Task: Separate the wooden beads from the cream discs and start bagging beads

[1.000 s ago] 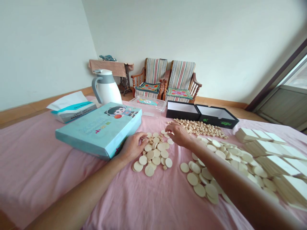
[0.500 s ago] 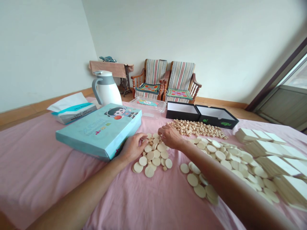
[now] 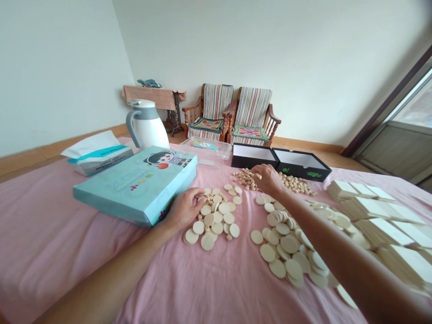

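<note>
My right hand (image 3: 268, 177) reached the small wooden beads (image 3: 290, 181) near the worktop's far edge, grip curled, contents unclear; my left hand (image 3: 184, 208) rested loosely open on the discs (image 3: 216, 216). Pinching beads seemed next.

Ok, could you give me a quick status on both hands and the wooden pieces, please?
Left hand resting on the discs. Right hand curled on the small beads, grip unclear. Blue box beside left hand.
</note>
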Tool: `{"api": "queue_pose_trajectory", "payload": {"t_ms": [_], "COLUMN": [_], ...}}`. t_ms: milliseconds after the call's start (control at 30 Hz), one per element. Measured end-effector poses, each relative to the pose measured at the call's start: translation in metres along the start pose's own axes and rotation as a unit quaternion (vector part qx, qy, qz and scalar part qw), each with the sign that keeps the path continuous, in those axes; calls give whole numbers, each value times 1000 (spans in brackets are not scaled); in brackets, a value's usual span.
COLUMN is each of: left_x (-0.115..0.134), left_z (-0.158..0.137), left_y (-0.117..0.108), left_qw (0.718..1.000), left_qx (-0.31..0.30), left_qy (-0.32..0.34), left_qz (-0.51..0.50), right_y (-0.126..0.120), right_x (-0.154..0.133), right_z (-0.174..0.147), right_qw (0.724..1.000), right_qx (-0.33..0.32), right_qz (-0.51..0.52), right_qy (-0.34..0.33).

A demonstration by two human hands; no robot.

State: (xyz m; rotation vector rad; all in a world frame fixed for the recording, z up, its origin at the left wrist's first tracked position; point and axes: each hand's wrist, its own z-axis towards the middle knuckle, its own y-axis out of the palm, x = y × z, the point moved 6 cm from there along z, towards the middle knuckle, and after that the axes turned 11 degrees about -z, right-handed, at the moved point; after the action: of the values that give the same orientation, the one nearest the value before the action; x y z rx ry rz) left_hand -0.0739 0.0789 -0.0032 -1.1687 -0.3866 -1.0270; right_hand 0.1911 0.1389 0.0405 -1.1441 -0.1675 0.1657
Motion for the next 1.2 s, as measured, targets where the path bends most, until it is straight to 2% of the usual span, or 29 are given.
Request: {"api": "queue_pose_trajectory", "payload": {"t_ms": [167,267,433,767,867,933,1200], "left_x": [-2,-2,-3,-2,-3,-3,-4], "left_z": [0,0,0,0,0,0,0], "left_y": [0,0,0,0,0,0,1], "left_qw": [1000,1000,1000,1000,1000,1000,1000], "left_qx": [-1,-1,1,-1,-2,-1,-1], "left_qy": [-2,-2,-2,-6,-8,-6,-1], "left_qz": [-10,-12,-8,-11,-10,-13,-16], "right_y": [0,6,12,14,12,9,-4], "right_x": [-69,-97,-108,-114,-108,-94,10], "right_z": [-20,-27,-22,-15,-12,-6,9], "right_qw": [984,976,979,979,983,988,995], "right_qx": [-91,-150,-165,-178,-155,-131,-65], "right_qz": [96,93,61,39,42,38,-28], "right_qy": [-121,-128,-101,-94,-86,-69,72]}}
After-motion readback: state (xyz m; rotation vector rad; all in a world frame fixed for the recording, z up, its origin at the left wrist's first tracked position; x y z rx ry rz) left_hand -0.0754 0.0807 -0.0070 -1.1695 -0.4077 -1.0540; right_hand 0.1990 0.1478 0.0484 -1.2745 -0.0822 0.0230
